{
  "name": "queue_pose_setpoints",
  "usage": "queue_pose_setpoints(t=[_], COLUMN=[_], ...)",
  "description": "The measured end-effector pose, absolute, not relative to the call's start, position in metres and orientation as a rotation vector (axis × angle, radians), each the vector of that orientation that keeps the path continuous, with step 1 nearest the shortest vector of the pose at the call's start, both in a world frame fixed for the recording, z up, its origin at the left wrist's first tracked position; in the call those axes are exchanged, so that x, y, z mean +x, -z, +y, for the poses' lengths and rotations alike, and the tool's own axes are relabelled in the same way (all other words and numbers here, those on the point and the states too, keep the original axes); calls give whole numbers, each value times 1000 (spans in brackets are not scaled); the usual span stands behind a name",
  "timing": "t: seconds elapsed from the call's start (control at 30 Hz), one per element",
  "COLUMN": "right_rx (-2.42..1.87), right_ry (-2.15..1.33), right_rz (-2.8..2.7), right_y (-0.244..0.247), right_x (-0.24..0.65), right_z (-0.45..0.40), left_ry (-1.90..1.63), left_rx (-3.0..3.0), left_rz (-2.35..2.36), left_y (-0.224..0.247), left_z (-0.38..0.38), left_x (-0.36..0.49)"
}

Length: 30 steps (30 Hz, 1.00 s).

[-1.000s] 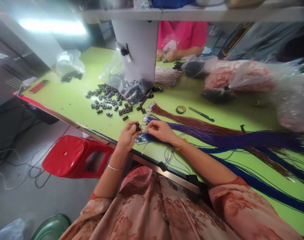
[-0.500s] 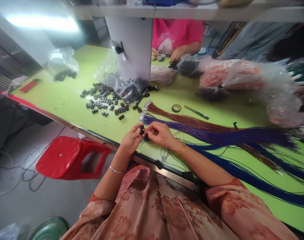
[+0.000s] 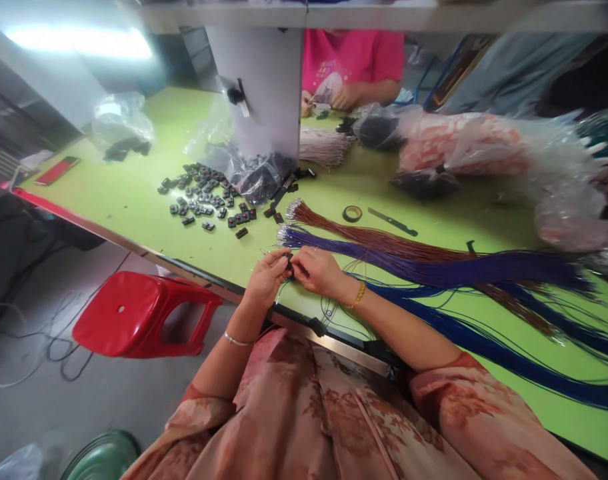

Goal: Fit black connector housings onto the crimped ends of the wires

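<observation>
My left hand (image 3: 265,279) is closed in a pinch on a small black plastic connector housing (image 3: 288,261), above the table's front edge. Against the housing's right side, the thumb and fingers of my right hand (image 3: 320,272) are pinched together on a thin wire, its end hidden by the fingertips. Loose dark wires loop below the hands. Just beyond the fingers lie the metal-tipped ends of a purple wire bundle (image 3: 414,265) and a brown wire bundle (image 3: 354,233). A blue wire bundle (image 3: 464,343) runs off to the right. Several black housings (image 3: 204,193) with red spots are scattered left of the bundles.
A roll of black tape (image 3: 352,213) and a flat dark blade (image 3: 393,222) lie behind the bundles. Plastic bags (image 3: 464,143) fill the back right. A grey upright panel (image 3: 259,87) stands mid-table. Across from me sits a person in pink (image 3: 354,63). A red stool (image 3: 119,313) stands at left.
My right fingers have come closer to the black housing, so the small gap between them has closed. The housing is now more covered. The person opposite has shifted a hand.
</observation>
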State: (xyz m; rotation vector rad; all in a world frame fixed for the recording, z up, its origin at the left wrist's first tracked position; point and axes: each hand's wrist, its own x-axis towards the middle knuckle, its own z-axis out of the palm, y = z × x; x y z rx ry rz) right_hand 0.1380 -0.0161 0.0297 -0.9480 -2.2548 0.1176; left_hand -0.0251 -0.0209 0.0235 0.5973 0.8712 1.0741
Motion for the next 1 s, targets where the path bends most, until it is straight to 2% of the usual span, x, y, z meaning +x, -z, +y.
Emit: queue_pose_setpoints(t=[0.2,0.4,0.57,0.73,0.87,1.0], right_rx=[-1057,-1184,-1274,-1707,-1701,-1664], right_ry=[-366,-293,-503,-408,-437,-326], right_rz=[-2207,-2271,-2186,-2170,-2224,-2191], right_y=[-23,-19,-33,-31,-21,-25], right_x=[136,128,149,171,175,181], right_z=[-18,-25,7,52,60,56], left_ry=[-1145,-1178,-1141,-1127,-1100,-1106], left_rx=[606,666,684,712,672,660], left_rz=[936,1020,1011,980,978,970], left_y=[-19,-15,-19,-22,-20,-19], left_z=[-24,-28,-24,-20,-21,-22], left_x=[-23,-20,-23,-25,-26,-27])
